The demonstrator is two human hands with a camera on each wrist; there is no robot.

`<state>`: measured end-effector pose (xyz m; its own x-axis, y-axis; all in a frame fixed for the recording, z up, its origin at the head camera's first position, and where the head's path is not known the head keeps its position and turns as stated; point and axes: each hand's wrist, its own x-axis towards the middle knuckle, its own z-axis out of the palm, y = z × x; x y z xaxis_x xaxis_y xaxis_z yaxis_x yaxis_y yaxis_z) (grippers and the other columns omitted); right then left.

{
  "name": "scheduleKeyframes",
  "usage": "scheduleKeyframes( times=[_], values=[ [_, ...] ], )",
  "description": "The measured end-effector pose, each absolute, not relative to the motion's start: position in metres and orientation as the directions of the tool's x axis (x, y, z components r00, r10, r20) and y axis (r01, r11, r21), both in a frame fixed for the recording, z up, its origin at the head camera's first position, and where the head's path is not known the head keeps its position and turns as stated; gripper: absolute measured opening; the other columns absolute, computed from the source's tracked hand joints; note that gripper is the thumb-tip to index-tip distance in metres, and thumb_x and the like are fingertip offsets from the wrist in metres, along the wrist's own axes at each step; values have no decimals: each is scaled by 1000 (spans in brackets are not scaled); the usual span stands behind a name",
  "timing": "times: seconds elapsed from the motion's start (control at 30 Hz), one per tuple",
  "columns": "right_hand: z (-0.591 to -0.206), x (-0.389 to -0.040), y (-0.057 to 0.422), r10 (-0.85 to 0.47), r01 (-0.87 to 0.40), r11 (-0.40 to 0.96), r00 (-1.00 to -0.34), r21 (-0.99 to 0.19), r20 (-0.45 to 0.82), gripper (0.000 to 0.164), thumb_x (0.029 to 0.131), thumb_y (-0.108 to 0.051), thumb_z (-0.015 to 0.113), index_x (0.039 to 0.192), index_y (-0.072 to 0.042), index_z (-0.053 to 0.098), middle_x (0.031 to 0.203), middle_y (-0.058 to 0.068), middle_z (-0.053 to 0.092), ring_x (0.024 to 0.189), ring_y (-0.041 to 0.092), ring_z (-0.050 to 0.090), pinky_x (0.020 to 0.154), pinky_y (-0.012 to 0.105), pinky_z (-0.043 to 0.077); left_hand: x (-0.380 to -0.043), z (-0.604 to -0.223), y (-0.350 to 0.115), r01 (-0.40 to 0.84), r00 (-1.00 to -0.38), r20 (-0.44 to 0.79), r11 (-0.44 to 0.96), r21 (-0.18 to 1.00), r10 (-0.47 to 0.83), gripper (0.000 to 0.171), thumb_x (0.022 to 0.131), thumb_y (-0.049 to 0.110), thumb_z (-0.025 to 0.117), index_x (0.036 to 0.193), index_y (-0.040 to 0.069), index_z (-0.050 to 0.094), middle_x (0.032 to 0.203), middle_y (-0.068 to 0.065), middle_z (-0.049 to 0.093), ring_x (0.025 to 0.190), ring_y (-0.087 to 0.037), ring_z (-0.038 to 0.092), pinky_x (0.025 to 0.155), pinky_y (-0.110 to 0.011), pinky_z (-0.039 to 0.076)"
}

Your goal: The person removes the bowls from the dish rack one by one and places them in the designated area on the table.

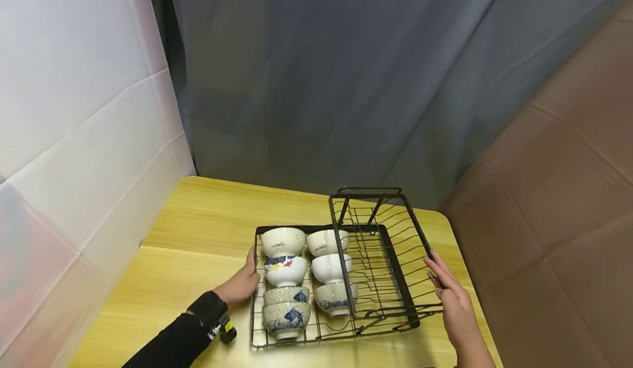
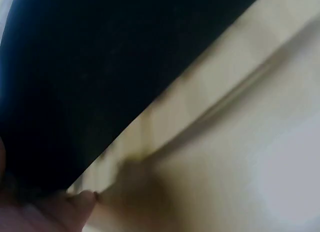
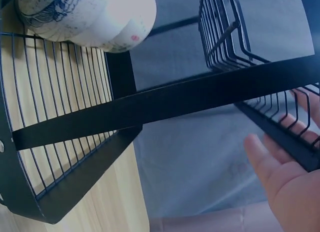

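A black two-tier wire dish rack spans between both hands, with several bowls on its lower tier. In the left column, a floral bowl sits behind speckled bowls with blue fish. The right column has a plain white bowl and a speckled bowl, partly behind the upper tier's wires. My left hand grips the lower tier's left edge; the left wrist view is mostly filled by a dark panel. My right hand holds the upper basket's right side, fingers behind its wires in the right wrist view.
The rack is over a yellow wood-grain table. A grey curtain hangs behind, a white panel stands at left and a brown one at right. The upper basket overhangs the rack's right part.
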<state>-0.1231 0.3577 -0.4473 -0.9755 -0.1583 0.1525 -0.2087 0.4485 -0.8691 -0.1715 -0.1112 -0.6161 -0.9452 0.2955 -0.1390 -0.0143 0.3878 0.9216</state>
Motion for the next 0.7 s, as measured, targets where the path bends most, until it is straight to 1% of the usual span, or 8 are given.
scheduleKeyframes(
  times=[0.03, 0.07, 0.17, 0.23, 0.27, 0.37, 0.57, 0.7],
  values=[
    [-445, -123, 356, -149, -197, 468, -978, -861, 143, 59, 107, -2, 17, 159, -16, 40, 173, 1, 16, 143, -5, 31, 101, 12, 34, -180, -612, -113, 1, -942, -133, 398, 917, 309, 75, 102, -5, 31, 154, -10, -23, 164, -35, -17, 154, -48, -4, 123, -60, 4],
    [-443, -122, 355, -141, -188, 484, -981, -855, 136, 59, 107, -3, 17, 160, -17, 39, 173, 0, 15, 145, -2, 29, 106, 19, 34, -188, -609, -115, 4, -936, -139, 406, 914, 323, 75, 102, -4, 30, 154, -10, -24, 164, -35, -18, 154, -48, -4, 123, -60, 4],
    [-440, -117, 349, -120, -163, 531, -986, -832, 117, 61, 105, -2, 18, 160, -19, 39, 173, -5, 12, 155, 13, 19, 112, 49, 32, -204, -599, -121, 6, -911, -167, 415, 910, 378, 74, 103, -3, 28, 154, -9, -25, 163, -35, -20, 154, -48, -8, 123, -60, 3],
    [-440, -112, 345, -113, -156, 543, -987, -825, 112, 61, 104, -2, 18, 159, -17, 39, 173, -5, 9, 158, 23, 8, 108, 67, 27, -210, -595, -123, 11, -896, -180, 428, 904, 405, 73, 103, -4, 28, 154, -8, -24, 164, -35, -19, 154, -48, -8, 124, -60, 3],
    [-441, -109, 343, -110, -157, 545, -987, -824, 115, 62, 103, -1, 18, 159, -15, 40, 173, -4, 9, 158, 28, 5, 104, 72, 25, -212, -594, -123, 4, -889, -192, 427, 904, 416, 73, 103, -4, 27, 155, -7, -25, 164, -35, -19, 154, -48, -9, 124, -60, 3],
    [-443, -100, 335, -91, -146, 551, -989, -821, 115, 60, 103, -2, 18, 158, -11, 42, 173, -4, 7, 158, 33, 1, 105, 76, 23, -217, -592, -124, -4, -881, -212, 442, 897, 422, 73, 103, -5, 26, 156, -6, -23, 165, -34, -16, 155, -47, -7, 124, -58, 4],
    [-446, -86, 322, -32, -113, 540, -993, -834, 114, 55, 105, -6, 19, 154, -5, 46, 173, -4, 6, 159, 33, 1, 104, 77, 28, -228, -587, -128, -36, -857, -268, 468, 883, 440, 76, 99, -6, 27, 158, -4, -21, 166, -31, -16, 155, -47, -9, 125, -58, 2],
    [-449, -82, 318, 5, -114, 512, -991, -851, 135, 54, 106, -6, 21, 152, -3, 49, 173, -3, 10, 159, 33, 1, 109, 78, 20, -234, -584, -128, -61, -834, -313, 488, 871, 454, 76, 99, -4, 28, 158, -5, -20, 166, -32, -16, 155, -48, -8, 124, -59, 3]
  ],
)
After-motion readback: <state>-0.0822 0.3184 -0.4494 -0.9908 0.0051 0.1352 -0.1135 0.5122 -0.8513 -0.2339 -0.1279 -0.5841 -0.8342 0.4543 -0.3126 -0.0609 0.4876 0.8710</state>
